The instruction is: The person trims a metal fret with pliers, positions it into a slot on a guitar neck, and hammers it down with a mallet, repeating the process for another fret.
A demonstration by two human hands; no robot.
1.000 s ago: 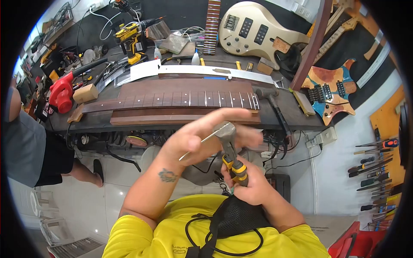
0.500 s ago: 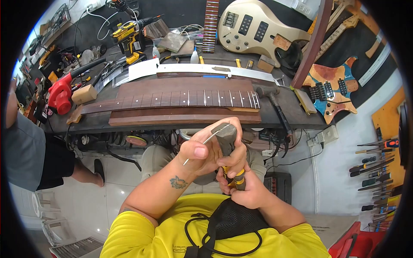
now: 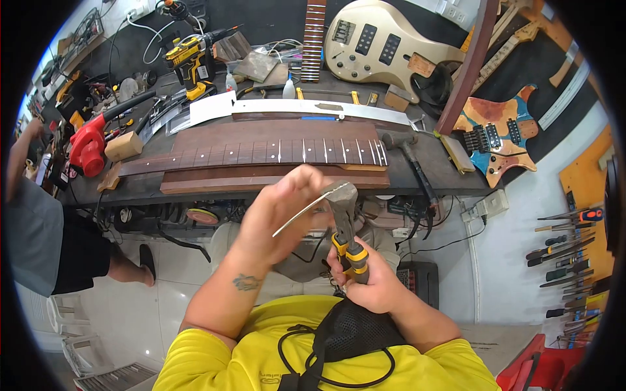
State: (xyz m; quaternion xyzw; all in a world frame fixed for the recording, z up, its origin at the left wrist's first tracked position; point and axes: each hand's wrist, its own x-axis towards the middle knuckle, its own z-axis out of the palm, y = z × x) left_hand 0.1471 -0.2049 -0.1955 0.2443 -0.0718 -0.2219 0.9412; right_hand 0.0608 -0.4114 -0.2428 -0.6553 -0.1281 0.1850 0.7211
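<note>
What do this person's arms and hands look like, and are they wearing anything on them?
No gloves, rings or watch show on the left hand or the right hand. The arms are bare below bright yellow short sleeves. A small dark tattoo marks the left forearm. A black mesh pouch and looped black cable hang at the chest.

A thin silvery wire slants up into the head of upright yellow-handled nippers.

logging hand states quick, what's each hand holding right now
Left hand: closed, holding a thin metal strip.
Right hand: closed around the yellow-and-black handles of the nippers, whose head meets the strip's end.
</note>
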